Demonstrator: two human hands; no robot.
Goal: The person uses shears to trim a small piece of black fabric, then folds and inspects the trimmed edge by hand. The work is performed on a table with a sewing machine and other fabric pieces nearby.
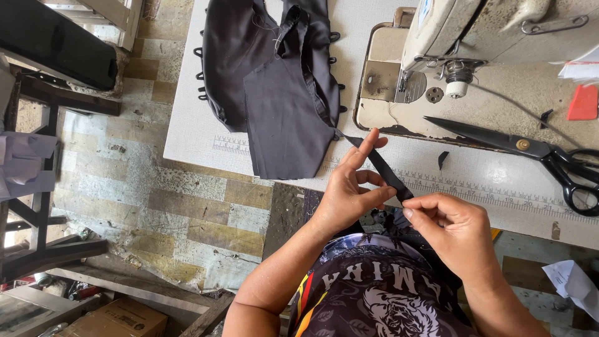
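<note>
Head camera looks down on a white table (pixel 193 134) with a printed ruler along its near edge, where a person sits working a narrow black fabric strip (pixel 380 167). The left hand (pixel 352 187) pinches the strip between thumb and fingers, index finger stretched along it toward its far end; the right hand (pixel 452 228) has its grip closed on the near end, thumb and forefinger nipping it just at the table's edge. The strip runs taut and slanted between the two hands, its far tip lying close to the corner of a black garment (pixel 274 87) spread on the table, whose sides carry rows of small black loops. By the look of it the garment is largely assembled, with loops already set on both edges, while this strip appears unattached and is only being straightened or folded. The sewing machine (pixel 493 31) stands idle to the right with nothing under its needle, and the large black-handled scissors (pixel 536 153) lie untouched on the table, well apart from both hands. A red piece of tailor's chalk (pixel 584 103) rests beyond them.
</note>
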